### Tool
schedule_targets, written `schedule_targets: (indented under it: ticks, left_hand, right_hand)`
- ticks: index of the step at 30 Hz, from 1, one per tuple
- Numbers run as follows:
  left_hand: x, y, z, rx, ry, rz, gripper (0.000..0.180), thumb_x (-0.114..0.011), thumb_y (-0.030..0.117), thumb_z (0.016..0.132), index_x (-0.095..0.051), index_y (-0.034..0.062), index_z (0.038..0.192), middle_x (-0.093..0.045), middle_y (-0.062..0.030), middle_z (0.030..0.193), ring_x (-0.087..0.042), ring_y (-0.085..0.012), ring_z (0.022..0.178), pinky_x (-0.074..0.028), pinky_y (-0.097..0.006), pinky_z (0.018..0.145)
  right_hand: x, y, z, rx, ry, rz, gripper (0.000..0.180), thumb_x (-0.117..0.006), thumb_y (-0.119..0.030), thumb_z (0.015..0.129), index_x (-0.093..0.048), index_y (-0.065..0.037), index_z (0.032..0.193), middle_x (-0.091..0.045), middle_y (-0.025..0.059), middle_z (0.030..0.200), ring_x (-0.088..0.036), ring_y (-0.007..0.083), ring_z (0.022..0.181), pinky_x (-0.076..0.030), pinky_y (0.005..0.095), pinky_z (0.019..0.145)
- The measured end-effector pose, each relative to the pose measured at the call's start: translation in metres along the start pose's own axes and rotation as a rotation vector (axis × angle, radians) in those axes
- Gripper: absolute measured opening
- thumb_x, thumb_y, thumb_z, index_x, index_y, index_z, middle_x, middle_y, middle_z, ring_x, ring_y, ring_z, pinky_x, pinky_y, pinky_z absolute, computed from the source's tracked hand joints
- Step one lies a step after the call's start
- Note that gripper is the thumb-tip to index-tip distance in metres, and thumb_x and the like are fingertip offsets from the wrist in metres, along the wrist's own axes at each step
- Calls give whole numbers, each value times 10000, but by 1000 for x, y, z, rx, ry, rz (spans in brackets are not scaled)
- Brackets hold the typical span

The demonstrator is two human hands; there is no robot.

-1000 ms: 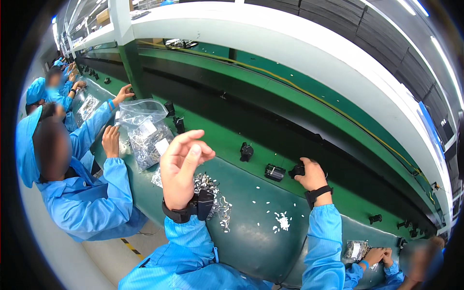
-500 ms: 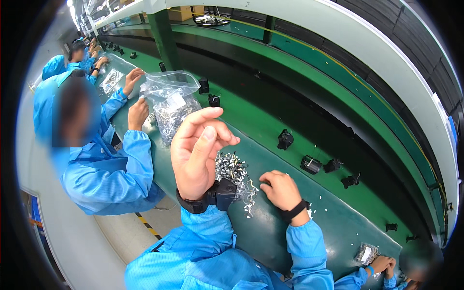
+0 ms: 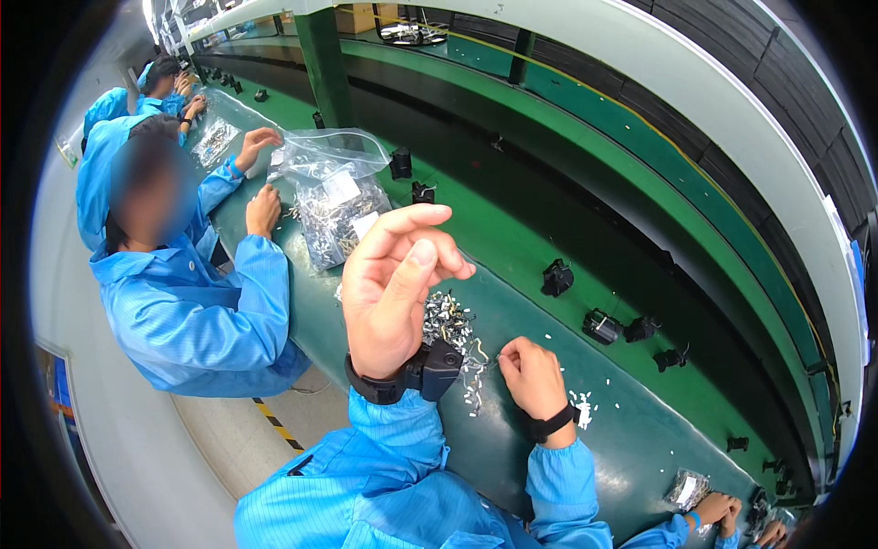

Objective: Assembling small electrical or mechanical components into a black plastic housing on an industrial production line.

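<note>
My left hand (image 3: 391, 293) is raised above the bench, palm turned inward. Its fingers bend loosely with the thumb apart, and nothing shows in them. Behind its wrist, partly covered, lies a pile of small wired connectors (image 3: 448, 322) in white, black and yellowish tones. My right hand (image 3: 533, 377) is low over the green bench top (image 3: 494, 457), just right of the pile. Its thumb and fingers are pinched together; what they hold, if anything, is too small to tell. Beside the right wrist are scattered small white pieces (image 3: 583, 408).
A clear plastic bag (image 3: 320, 242) of similar parts stands beyond my left hand. A co-worker in blue (image 3: 187, 311) sits at left, others farther along. Black motor-like units (image 3: 602, 326) sit on the green strip beyond the bench. A smaller bag (image 3: 688, 489) lies at lower right.
The view has shifted slightly. My right hand has drawn a little nearer to me and its fingers are pinched more closely, uncovering more white pieces. My left hand keeps its raised pose.
</note>
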State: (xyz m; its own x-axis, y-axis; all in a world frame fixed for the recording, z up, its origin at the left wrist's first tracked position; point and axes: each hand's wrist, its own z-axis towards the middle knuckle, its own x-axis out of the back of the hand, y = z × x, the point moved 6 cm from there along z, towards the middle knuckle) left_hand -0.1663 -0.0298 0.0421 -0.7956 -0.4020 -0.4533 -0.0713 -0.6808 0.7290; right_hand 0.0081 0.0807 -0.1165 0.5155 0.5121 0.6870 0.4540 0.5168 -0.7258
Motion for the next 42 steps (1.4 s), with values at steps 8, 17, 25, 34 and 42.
schedule_targets:
  ticks: [8, 17, 25, 34, 42]
  left_hand:
    - [-12, -7, 6, 20, -66, 54, 372, -523, 178, 1062, -521, -69, 1340, -632, -120, 935, -655, -206, 883, -574, -410, 884]
    - [-73, -37, -10, 261, -245, 256, 134, -607, 73, 991, -657, -42, 1036, -688, -115, 965, -672, -168, 874, -546, -308, 814]
    - [-149, -75, -37, 162, -740, 384, 150, -686, 8, 950, -733, -44, 1083, -724, -147, 1017, -715, -188, 883, -570, -303, 777]
    - [-153, -84, -42, 309, -662, 352, 125, -678, 1, 959, -742, -53, 1052, -726, -153, 1015, -723, -184, 896, -586, -286, 778]
    - [-141, -97, -43, 480, -593, 128, 147, -627, -14, 991, -699, -52, 1114, -693, -142, 1070, -718, -201, 959, -634, -319, 796]
  right_hand:
    - [29, -24, -14, 74, 178, 377, 145, -765, -45, 890, -738, 30, 1012, -733, 116, 883, -706, 162, 756, -563, 280, 662]
    - [128, -33, -70, 251, 706, 757, 168, -787, 126, 800, -706, 39, 918, -704, 144, 976, -695, 184, 864, -597, 289, 717]
    - [157, -28, -90, 285, 877, 605, 208, -830, 104, 768, -693, 20, 901, -730, 129, 892, -727, 210, 864, -600, 311, 728]
    - [162, -25, -88, 277, 890, 432, 214, -832, 102, 741, -692, 2, 869, -730, 126, 869, -717, 225, 812, -581, 319, 703]
    - [166, -43, -87, 396, 880, 236, 231, -814, 118, 719, -708, -1, 886, -729, 122, 913, -711, 248, 830, -584, 330, 719]
